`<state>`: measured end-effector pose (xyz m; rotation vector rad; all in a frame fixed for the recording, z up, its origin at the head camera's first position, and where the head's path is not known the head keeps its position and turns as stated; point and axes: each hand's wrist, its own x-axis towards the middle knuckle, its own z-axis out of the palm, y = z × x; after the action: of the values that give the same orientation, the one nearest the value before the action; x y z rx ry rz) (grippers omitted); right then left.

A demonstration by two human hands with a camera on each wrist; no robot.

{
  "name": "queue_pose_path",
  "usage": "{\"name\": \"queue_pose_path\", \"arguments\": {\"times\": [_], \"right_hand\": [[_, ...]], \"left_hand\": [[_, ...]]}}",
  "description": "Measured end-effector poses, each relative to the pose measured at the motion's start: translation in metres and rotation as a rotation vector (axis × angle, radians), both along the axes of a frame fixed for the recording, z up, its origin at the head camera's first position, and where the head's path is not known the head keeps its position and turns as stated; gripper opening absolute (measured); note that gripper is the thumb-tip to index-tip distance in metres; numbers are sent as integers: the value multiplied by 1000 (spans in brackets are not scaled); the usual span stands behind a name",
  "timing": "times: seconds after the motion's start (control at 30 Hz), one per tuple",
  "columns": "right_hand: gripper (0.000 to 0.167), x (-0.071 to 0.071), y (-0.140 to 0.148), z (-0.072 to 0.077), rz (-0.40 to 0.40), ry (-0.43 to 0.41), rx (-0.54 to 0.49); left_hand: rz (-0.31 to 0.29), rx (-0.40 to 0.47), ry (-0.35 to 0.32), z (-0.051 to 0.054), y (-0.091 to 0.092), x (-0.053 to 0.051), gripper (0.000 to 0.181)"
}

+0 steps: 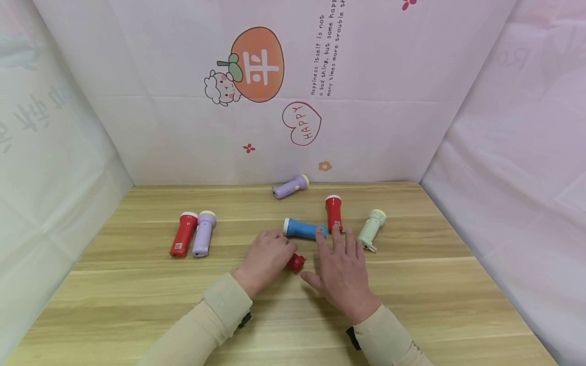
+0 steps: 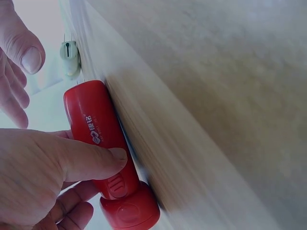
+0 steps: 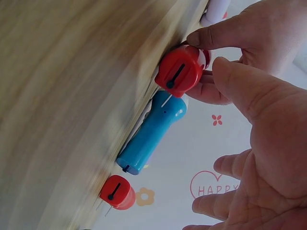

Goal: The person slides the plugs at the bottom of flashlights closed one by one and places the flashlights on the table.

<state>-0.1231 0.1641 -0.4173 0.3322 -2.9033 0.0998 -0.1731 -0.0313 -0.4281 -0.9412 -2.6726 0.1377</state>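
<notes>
The left hand [image 1: 267,258] grips a red flashlight [image 1: 296,262] near the middle of the table; in the left wrist view its thumb lies along the red body [image 2: 98,124], with other fingers behind. Beside it the right hand [image 1: 344,272] is spread with straight fingers, palm down. Its fingertips are over or near the end of a blue flashlight [image 1: 304,229] and the base of another red flashlight [image 1: 334,213]; whether they touch cannot be told. In the right wrist view the held flashlight's end [image 3: 180,72] shows a black slot and metal prongs, clear of the right fingers.
On the left, a red flashlight [image 1: 184,235] and a purple one [image 1: 204,234] lie side by side. Another purple flashlight [image 1: 290,187] lies near the wooden table's [image 1: 137,305] back edge. A pale green one [image 1: 372,229] lies right. Printed cloth [image 1: 183,137] stands behind.
</notes>
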Motion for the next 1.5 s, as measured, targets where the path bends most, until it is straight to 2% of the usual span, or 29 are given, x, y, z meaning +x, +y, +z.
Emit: {"name": "queue_pose_path", "arguments": {"times": [0.23,0.6,0.83,1.1,1.5], "right_hand": [[103,-1,0,0,-9,-26,13],[104,1,-1,-1,-4,1,45],[103,1,-1,-2,4,-7,21],[103,2,-2,-2,8,-2,2],[103,2,-1,-2,13,-7,5]], "left_hand": [[-7,14,-2,1,-6,1,19],[-20,45,-8,-2,-15,2,21],[-34,47,-1,-1,-21,4,25],[-35,84,-61,0,-27,6,32],[-24,97,-68,0,-33,8,33]]}}
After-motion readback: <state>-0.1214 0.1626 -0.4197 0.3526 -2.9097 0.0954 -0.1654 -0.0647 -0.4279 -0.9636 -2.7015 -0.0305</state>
